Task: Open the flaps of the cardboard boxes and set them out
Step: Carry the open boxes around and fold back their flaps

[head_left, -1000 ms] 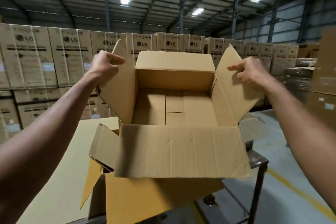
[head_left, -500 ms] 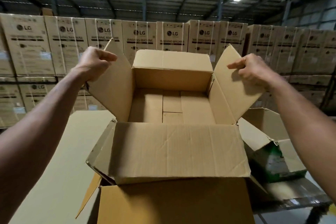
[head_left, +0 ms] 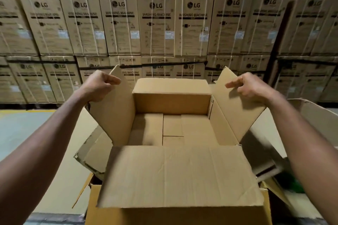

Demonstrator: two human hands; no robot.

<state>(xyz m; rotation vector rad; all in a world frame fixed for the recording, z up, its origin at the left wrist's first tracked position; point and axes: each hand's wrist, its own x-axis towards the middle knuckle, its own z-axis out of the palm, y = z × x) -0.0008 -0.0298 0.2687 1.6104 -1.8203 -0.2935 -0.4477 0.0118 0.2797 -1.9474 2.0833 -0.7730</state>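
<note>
Both hands (head_left: 99,86) (head_left: 250,86) gripping box (head_left: 172,104) side flaps

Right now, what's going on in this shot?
A person holds an open cardboard box by its two side flaps: the left hand grips the left flap, the right hand grips the right flap. All four flaps are open and the box looks empty inside. It sits above another open box. Stacked washing machine cartons fill the background.

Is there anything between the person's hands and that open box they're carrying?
No. The left hand and right hand each grip a side flap of the box directly; nothing visible lies between.
</note>
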